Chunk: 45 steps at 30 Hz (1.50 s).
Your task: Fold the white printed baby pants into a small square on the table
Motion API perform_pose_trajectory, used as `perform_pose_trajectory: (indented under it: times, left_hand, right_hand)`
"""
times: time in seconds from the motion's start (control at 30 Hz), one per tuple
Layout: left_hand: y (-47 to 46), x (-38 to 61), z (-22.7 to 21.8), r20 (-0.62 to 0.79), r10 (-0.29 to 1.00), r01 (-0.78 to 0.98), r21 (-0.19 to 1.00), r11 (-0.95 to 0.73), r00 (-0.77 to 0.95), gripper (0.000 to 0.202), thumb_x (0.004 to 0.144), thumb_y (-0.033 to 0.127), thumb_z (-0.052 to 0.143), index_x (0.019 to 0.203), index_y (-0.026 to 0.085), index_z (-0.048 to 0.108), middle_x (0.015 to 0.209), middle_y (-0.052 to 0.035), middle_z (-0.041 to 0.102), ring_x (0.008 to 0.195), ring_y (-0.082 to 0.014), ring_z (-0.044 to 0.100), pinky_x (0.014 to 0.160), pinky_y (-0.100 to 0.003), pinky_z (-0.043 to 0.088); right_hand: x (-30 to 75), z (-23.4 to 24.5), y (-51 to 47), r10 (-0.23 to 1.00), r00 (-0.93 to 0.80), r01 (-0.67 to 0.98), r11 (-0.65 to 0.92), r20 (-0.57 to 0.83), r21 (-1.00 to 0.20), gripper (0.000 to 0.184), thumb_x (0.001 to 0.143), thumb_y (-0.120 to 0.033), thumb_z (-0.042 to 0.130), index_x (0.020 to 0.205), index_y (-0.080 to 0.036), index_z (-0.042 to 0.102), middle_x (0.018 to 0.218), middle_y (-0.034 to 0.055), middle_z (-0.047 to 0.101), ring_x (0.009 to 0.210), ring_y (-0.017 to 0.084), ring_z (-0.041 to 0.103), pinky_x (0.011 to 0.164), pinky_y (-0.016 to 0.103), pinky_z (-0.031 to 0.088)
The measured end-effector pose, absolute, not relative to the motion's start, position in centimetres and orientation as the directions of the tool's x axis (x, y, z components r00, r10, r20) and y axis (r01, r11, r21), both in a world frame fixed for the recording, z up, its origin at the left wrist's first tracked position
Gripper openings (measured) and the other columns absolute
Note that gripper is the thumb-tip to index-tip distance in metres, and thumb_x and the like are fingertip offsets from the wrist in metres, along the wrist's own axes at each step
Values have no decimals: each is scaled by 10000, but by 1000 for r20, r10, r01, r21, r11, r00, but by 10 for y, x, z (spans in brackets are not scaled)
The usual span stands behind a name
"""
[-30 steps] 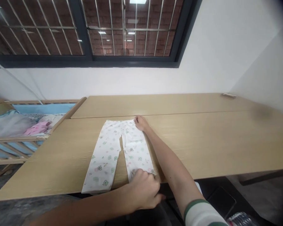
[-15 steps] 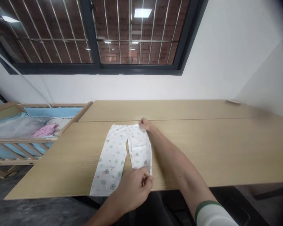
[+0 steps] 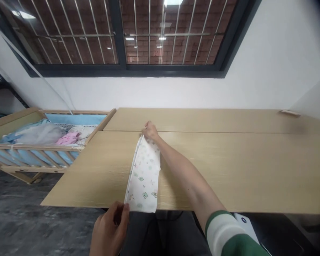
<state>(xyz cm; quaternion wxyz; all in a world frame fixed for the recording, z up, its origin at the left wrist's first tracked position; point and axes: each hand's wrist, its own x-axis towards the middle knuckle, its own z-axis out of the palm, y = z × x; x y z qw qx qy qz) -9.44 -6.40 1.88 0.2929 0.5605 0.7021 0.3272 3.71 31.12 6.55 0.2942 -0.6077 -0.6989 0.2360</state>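
A pair of small white trousers (image 3: pixel 144 177) with green and pink animal prints lies on the wooden table, folded lengthwise so one leg covers the other. The leg ends reach the table's front edge. My right hand (image 3: pixel 150 131) is closed on the far left corner, at the waistband, with the arm stretched along the trousers' right side. Down at the near left corner, my left hand (image 3: pixel 110 227) pinches the leg hem between thumb and fingers, just beyond the table edge.
The wide wooden table (image 3: pixel 229 163) extends to the right. At its left stands a baby cot (image 3: pixel 40 153) with blue lining, holding a pink cloth (image 3: pixel 68 138) and other fabrics. A small flat object (image 3: pixel 289 112) sits at the back right. A phone-like white object (image 3: pixel 246 225) shows below the table edge.
The right half of the trousers has been folded leftward over the other half. Both my hands have moved left with it, and the view has shifted slightly.
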Motion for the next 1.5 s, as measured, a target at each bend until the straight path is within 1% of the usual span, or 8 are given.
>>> perform_pose_trajectory:
  times: [0.2, 0.33, 0.53, 0.7, 0.9, 1.13, 1.33, 1.5]
  left_hand:
    - [-66, -105, 1, 43, 971, 820, 546, 173, -234, 308, 973, 437, 481, 746, 271, 607, 596, 13, 659, 566, -195, 669, 514, -263, 369]
    - [-66, -100, 9, 436, 880, 919, 395, -2, -186, 197, 940, 436, 573, 838, 273, 614, 769, -32, 703, 745, -244, 696, 678, -341, 503]
    - [-63, -80, 8, 630, 748, 905, 164, -393, 211, 403, 964, 246, 502, 1363, 229, 555, 1310, -104, 675, 1212, -264, 631, 952, -369, 541]
    - [-62, -71, -18, 669, 674, 909, -4, -418, 313, 345, 954, 253, 490, 1265, 202, 631, 1174, -93, 740, 1119, -280, 680, 940, -386, 542]
    - [-65, -69, -17, 639, 698, 905, 7, -426, 323, 475, 947, 150, 505, 1421, 146, 523, 1407, -117, 623, 1353, -263, 538, 1096, -381, 446]
    - [-65, -70, -15, 625, 717, 903, 46, -428, 308, 502, 956, 115, 470, 1454, 182, 499, 1442, -90, 598, 1392, -238, 503, 1108, -374, 450]
    - [-58, -67, -10, 586, 727, 884, 40, -465, 356, 479, 974, 128, 455, 1446, 188, 515, 1462, -89, 580, 1397, -237, 498, 1065, -356, 497]
    - [-41, -56, 1, 485, 795, 865, 142, -482, 363, 461, 1000, 147, 434, 1449, 227, 497, 1467, -64, 577, 1368, -233, 529, 1020, -379, 540]
  right_hand:
    - [7, 54, 301, 992, -92, 808, 126, 89, -575, 311, 841, -176, 618, 1136, -215, 528, 1067, 94, 677, 952, 252, 643, 822, 348, 489]
    - [0, 65, 278, 945, -257, 821, 324, 203, -469, 259, 955, -258, 511, 1195, -167, 544, 1208, 163, 659, 1118, 291, 605, 952, 402, 464]
    - [8, 76, 164, 472, -846, 343, 837, 247, -426, 563, 1011, -532, 451, 1490, -235, 443, 1557, 90, 462, 1455, 267, 389, 1168, 427, 340]
    - [38, 50, 90, 188, -973, 98, 862, 133, -497, 648, 1034, -502, 425, 1603, -213, 315, 1655, 79, 296, 1548, 218, 228, 1258, 366, 199]
    - [58, 28, 138, 372, -927, 309, 833, 51, -459, 708, 1027, -589, 381, 1625, -237, 239, 1685, 67, 143, 1570, 253, 107, 1277, 469, 89]
    - [69, 24, 264, 686, -727, 638, 694, 37, -334, 676, 1029, -601, 332, 1610, -257, 296, 1688, 58, 174, 1571, 258, 108, 1269, 466, 85]
    - [73, 20, 316, 698, -703, 647, 707, 133, -286, 557, 1048, -437, 354, 1575, -257, 373, 1673, 52, 256, 1557, 228, 193, 1263, 449, 147]
    - [72, 43, 306, 724, -644, 739, 672, 247, -42, 576, 995, -221, 441, 1548, -78, 373, 1662, 184, 240, 1550, 294, 199, 1254, 485, 146]
